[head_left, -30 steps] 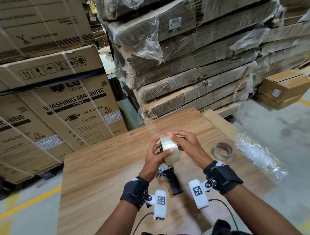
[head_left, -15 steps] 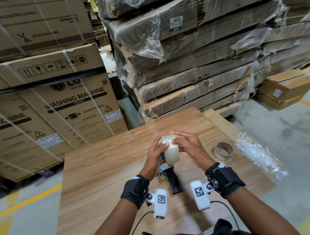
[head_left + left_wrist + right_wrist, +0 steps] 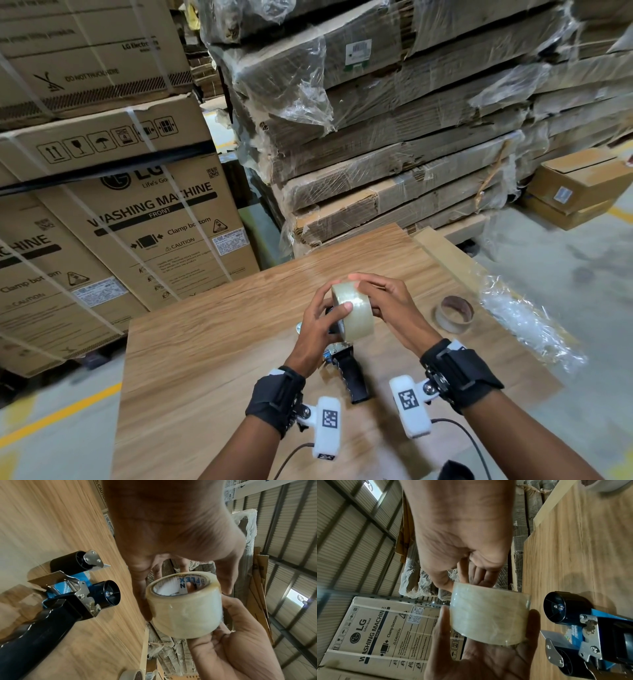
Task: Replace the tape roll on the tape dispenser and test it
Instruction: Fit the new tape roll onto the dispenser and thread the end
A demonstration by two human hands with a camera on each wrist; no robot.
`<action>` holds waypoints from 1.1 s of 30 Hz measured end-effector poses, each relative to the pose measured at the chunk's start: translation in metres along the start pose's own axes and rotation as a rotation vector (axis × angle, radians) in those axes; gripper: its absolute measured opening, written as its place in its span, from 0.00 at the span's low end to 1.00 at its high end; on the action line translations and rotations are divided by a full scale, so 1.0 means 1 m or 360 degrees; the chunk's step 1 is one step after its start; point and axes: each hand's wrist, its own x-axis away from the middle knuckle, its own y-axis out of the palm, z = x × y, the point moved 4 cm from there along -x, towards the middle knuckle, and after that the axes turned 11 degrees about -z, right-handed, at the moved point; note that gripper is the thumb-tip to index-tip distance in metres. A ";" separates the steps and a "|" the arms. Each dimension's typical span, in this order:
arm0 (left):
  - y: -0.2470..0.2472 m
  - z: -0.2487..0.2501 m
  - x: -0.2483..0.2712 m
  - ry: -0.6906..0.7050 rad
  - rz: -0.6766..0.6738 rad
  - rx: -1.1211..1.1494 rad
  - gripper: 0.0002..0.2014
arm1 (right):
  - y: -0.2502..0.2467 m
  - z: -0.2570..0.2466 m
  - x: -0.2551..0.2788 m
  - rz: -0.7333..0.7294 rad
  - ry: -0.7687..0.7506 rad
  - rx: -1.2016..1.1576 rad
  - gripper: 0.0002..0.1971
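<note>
Now both hands [image 3: 356, 308] grasping clear tape roll [image 3: 185, 607], core print "FLEX"; behind, "LG WASHING MACHINE" carton [image 3: 150, 226]

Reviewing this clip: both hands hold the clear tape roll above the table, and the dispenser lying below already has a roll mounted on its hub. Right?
Not quite. The dispenser has a bare black hub, as the left wrist view shows. Both hands, left hand and right hand, do hold the clear tape roll above the table.

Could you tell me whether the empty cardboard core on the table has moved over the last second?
No. The empty cardboard core lies at the same spot beside the crumpled plastic wrap, near the table edge.
</note>
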 end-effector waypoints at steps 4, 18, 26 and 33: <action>-0.002 -0.006 -0.004 -0.0119 0.0093 0.0093 0.34 | 0.000 0.003 0.001 -0.0114 0.0011 0.0014 0.17; -0.002 0.008 -0.001 0.0015 -0.0091 -0.0068 0.26 | 0.001 0.002 -0.002 0.0153 -0.0099 0.0012 0.08; -0.003 0.006 -0.003 -0.0062 0.0084 -0.0006 0.15 | 0.005 0.008 -0.003 -0.0051 -0.0012 0.0010 0.16; -0.004 0.005 -0.003 -0.0222 0.0138 0.0018 0.22 | 0.010 0.010 -0.002 -0.0303 0.0014 -0.0041 0.28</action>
